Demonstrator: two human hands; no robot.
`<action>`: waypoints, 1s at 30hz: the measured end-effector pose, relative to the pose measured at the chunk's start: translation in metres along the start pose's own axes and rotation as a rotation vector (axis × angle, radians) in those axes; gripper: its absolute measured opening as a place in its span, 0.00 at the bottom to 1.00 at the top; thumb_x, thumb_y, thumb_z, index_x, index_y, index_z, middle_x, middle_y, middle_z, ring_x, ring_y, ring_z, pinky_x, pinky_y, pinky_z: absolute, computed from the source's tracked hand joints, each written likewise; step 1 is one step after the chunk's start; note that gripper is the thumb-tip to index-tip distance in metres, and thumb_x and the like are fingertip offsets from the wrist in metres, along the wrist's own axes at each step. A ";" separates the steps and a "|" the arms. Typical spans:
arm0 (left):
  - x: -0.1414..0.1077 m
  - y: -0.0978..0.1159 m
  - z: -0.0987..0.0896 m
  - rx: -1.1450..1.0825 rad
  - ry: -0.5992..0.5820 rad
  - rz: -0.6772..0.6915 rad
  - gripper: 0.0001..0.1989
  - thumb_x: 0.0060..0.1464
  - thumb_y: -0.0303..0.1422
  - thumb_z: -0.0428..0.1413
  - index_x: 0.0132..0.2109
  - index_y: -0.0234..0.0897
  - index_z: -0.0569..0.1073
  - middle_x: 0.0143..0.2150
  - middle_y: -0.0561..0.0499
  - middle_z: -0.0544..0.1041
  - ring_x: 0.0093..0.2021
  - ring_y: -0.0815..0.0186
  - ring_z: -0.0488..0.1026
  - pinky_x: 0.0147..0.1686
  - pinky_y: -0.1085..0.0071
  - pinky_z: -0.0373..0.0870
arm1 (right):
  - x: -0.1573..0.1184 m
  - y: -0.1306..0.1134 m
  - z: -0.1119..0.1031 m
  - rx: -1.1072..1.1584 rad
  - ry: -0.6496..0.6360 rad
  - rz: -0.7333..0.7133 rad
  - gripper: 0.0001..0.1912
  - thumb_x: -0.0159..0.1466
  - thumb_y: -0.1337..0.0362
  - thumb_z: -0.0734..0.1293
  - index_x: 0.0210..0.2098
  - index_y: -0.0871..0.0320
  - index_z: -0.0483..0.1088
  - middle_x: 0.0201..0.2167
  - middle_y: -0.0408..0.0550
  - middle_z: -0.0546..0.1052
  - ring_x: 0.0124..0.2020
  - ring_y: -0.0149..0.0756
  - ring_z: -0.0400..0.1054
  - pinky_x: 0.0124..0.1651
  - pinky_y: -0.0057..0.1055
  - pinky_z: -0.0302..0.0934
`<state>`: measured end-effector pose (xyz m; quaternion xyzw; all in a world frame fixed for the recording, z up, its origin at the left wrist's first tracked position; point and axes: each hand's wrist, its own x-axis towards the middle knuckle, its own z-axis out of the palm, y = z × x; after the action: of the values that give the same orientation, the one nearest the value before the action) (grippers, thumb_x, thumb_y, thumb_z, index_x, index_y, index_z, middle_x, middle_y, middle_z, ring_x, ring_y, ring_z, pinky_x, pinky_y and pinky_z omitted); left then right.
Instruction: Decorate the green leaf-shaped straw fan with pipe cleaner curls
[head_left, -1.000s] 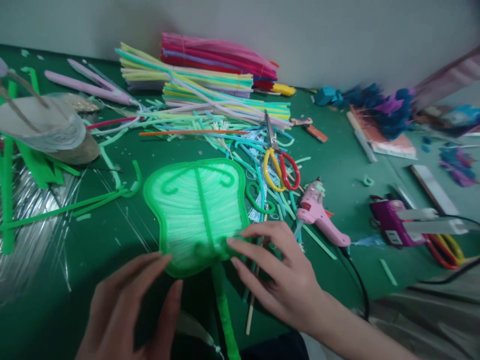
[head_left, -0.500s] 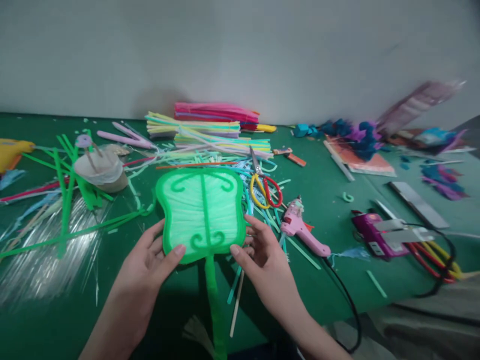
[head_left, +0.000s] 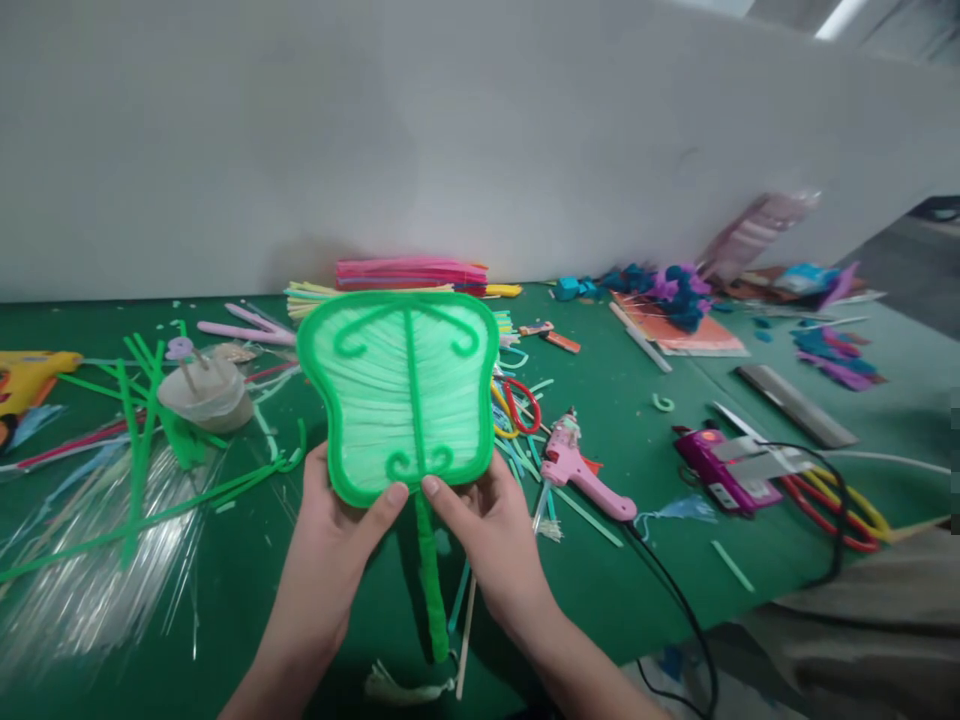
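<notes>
A green fan-shaped piece (head_left: 375, 400) with curled trim, a centre rib and a green handle hanging down is held up over the table. My left hand (head_left: 341, 530) grips its lower left edge, thumb in front near the handle's top. My right hand (head_left: 484, 525) grips the lower right edge, its thumb close beside the left one. The other fingers of both hands are mostly hidden behind the piece. A pale tassel (head_left: 405, 688) lies below the handle.
Pink glue gun (head_left: 589, 475) and scissors (head_left: 521, 405) lie to the right; a purple box (head_left: 724, 470) sits farther right. A cup (head_left: 206, 395), green strips, clear sticks and a yellow tool (head_left: 30, 385) are at left. Coloured bundles (head_left: 412, 272) rest by the wall.
The piece has been raised and appears larger, showing more of its handle. Both thumbs have moved inward toward the handle's top. The camera view has tilted up.
</notes>
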<state>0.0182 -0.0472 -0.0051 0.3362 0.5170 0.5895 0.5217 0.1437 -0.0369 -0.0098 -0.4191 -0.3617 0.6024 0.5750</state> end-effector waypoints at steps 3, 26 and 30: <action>-0.001 -0.005 0.003 0.061 0.039 -0.003 0.34 0.49 0.36 0.66 0.60 0.47 0.59 0.56 0.49 0.75 0.56 0.59 0.73 0.54 0.63 0.71 | 0.000 0.002 0.002 0.035 0.007 0.025 0.21 0.56 0.62 0.74 0.47 0.54 0.66 0.46 0.48 0.79 0.47 0.39 0.74 0.52 0.38 0.70; -0.002 -0.005 0.010 0.055 0.144 0.042 0.36 0.48 0.34 0.66 0.61 0.50 0.58 0.54 0.51 0.76 0.54 0.59 0.74 0.54 0.62 0.71 | 0.004 0.007 0.002 0.073 -0.019 -0.005 0.18 0.56 0.60 0.74 0.45 0.54 0.70 0.44 0.47 0.79 0.48 0.41 0.74 0.55 0.40 0.68; -0.002 -0.001 0.009 -0.187 0.074 -0.002 0.37 0.48 0.31 0.66 0.64 0.49 0.62 0.55 0.51 0.77 0.55 0.58 0.74 0.57 0.62 0.70 | 0.005 0.004 0.001 0.105 -0.074 0.009 0.15 0.56 0.60 0.74 0.42 0.53 0.71 0.43 0.46 0.79 0.47 0.40 0.74 0.55 0.39 0.68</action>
<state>0.0276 -0.0463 -0.0038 0.2637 0.4790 0.6467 0.5318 0.1413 -0.0327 -0.0131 -0.3675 -0.3484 0.6382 0.5798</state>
